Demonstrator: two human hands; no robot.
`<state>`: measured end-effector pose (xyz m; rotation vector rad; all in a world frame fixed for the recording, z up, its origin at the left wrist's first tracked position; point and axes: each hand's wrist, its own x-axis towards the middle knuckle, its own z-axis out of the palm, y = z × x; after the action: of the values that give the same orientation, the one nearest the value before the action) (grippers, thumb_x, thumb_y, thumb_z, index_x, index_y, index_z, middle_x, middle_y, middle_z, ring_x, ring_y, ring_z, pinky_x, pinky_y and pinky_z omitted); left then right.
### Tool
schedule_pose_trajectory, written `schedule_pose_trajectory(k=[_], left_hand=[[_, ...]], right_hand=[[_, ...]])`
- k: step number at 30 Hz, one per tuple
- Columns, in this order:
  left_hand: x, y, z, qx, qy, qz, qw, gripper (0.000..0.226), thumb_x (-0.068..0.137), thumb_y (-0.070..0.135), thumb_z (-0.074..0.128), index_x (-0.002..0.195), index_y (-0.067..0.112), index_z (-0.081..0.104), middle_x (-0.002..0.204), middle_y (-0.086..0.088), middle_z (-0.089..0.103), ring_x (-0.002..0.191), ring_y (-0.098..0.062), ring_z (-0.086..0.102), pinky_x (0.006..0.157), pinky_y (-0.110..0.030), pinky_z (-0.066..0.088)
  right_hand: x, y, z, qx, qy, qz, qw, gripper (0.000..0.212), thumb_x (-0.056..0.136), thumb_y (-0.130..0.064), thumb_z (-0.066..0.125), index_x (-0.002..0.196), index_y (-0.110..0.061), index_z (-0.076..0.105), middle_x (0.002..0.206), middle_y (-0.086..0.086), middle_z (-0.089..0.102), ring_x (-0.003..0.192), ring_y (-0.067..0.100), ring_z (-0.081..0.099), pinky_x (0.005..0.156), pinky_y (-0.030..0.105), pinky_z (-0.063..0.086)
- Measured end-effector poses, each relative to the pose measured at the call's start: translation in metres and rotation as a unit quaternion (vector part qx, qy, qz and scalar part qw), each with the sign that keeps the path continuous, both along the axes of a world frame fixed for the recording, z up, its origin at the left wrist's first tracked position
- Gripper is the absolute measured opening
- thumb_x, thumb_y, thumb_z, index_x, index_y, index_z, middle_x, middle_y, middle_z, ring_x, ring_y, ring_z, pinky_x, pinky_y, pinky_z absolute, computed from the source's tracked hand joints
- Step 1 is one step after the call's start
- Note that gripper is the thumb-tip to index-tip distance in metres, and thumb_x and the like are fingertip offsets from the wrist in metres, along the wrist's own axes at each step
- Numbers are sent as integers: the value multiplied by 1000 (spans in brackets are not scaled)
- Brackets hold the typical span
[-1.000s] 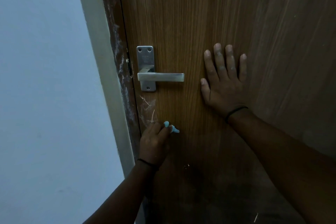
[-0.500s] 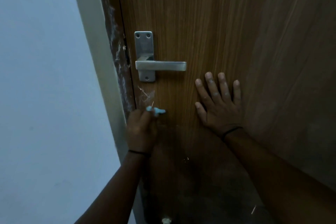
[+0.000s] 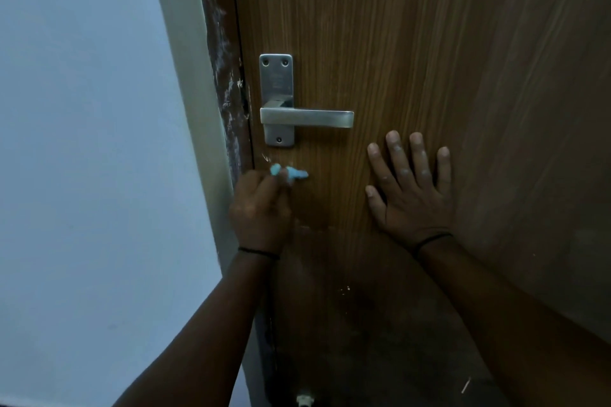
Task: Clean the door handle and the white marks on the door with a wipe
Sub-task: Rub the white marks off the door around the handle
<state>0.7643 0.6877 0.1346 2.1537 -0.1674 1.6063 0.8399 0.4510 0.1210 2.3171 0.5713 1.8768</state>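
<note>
Below door handle (image 3: 305,118): left hand (image 3: 261,208) presses wipe (image 3: 288,172) on door (image 3: 429,43).

You're facing a brown door (image 3: 429,43) with vertical wood grain, darkening toward its lower part. Its handle (image 3: 307,118) and backplate (image 3: 276,82) are brushed silver-grey. The wipe (image 3: 291,172) in your left hand (image 3: 259,208) is light blue. Faint white marks (image 3: 265,157) show just above it. The dark brown frame (image 3: 228,76) is smeared with white, the wall (image 3: 82,142) pale blue-grey. Each wrist wears a thin black band (image 3: 259,252)
</note>
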Motion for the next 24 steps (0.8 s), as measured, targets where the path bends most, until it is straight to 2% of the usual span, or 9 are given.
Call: schedule_pose_trajectory(k=[2,3,7,9,13,17,19,21,24], left_hand=[[2,5,12,-93,-12,25,995,7,82,3,73,88,1,74,78,-17,63,74,-30,57,68,-28,42],[4,5,15,-107,-14,31,994,7,82,4,72,89,1,74,80,-17,64,75,-30,58,70,-24,39],[0,-2,-7,-3,2,23,1000,12,81,2,75,92,-2,73,80,-18,62,73,-31,57,68,-22,34],[-4,1,-25,19,23,21,999,16,78,1,76,93,-3,73,79,-18,63,71,-31,57,66,-24,36],[-13,3,-35,-28,63,21,997,16,79,1,75,95,-1,73,84,-18,65,77,-32,60,66,-33,47],[-6,5,1,-82,23,49,995,6,85,5,70,89,2,71,81,-16,61,79,-30,56,70,-24,36],[0,2,11,-102,11,52,993,4,85,1,67,81,-1,67,79,-18,60,77,-32,56,69,-26,36],[0,-3,4,-123,18,53,991,6,84,-2,66,78,-3,64,81,-20,60,78,-34,57,69,-27,37],[-9,-8,-32,-144,57,48,987,3,84,-4,65,83,-1,65,85,-19,62,81,-33,58,70,-20,33]], right_hand=[[1,1,0,1,-5,3,1000,67,96,-51,41,155,-25,21,164,2,11,150,27,12,118,57,13],[1,1,0,2,-4,6,1000,67,96,-51,41,155,-25,21,164,2,11,150,27,12,118,57,13],[3,0,-1,2,-10,9,1000,67,96,-51,42,155,-25,21,164,2,12,150,27,13,118,56,12],[3,0,-1,3,-8,10,1000,67,96,-51,42,155,-25,21,164,2,12,150,27,13,118,56,11],[2,0,0,6,3,12,1000,67,96,-51,41,155,-26,20,164,2,12,150,27,13,118,56,12],[3,1,-1,6,3,16,1000,68,96,-51,41,155,-25,20,164,2,12,150,27,12,118,56,11],[3,1,-1,8,-1,17,1000,68,95,-51,42,155,-26,21,164,2,12,150,26,12,118,55,12],[2,1,-1,9,-6,18,1000,67,95,-51,42,155,-26,21,164,1,13,150,26,13,118,55,13],[0,1,0,7,-10,24,1000,67,96,-50,42,155,-26,21,164,2,13,150,26,14,118,55,13]])
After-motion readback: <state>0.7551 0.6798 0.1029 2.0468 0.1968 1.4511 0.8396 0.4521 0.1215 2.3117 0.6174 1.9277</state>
